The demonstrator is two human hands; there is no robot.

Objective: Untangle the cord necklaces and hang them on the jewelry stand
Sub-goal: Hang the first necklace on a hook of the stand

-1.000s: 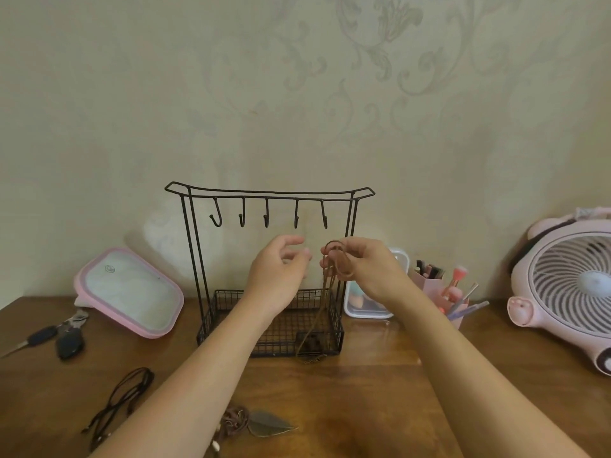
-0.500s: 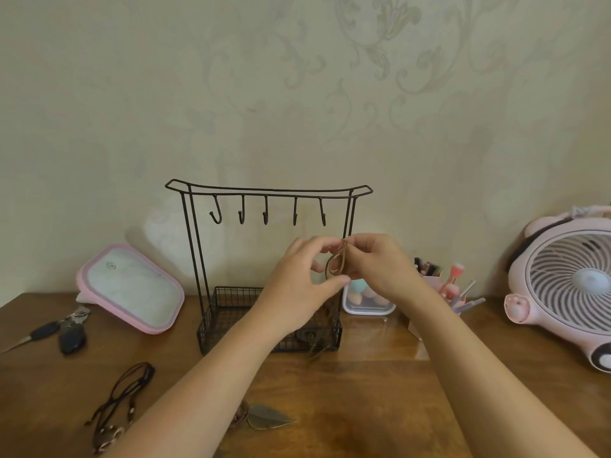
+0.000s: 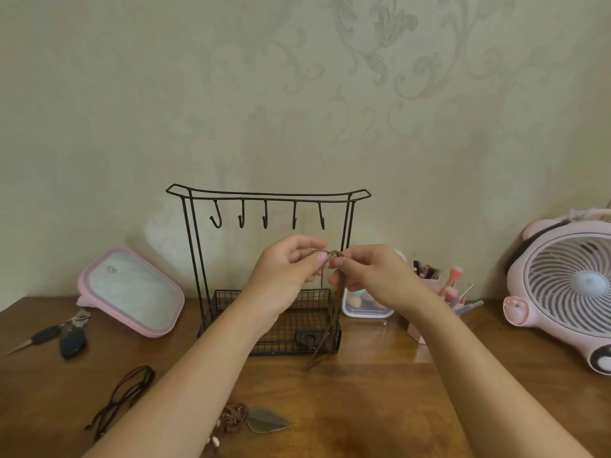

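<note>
You are pinching the brown cord necklace [image 3: 330,253] between your left grip [image 3: 287,267] and right grip [image 3: 367,276], both gripping it just below the hooks [image 3: 265,223] of the jewelry stand [image 3: 267,194], its strands hanging toward the table [image 3: 380,414]. All five hooks are standing bare, so nothing is hanging yet. A black cord necklace [image 3: 129,395] and a leaf-pendant necklace [image 3: 264,421] are lying on the table; whether the brown one is holding knots, I cannot quite tell.

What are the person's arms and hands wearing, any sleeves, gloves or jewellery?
Nothing shows. The left hand and right hand have no gloves, rings or bracelets. The left forearm and right forearm are bare to the frame edge, with no sleeves or watch.
</note>
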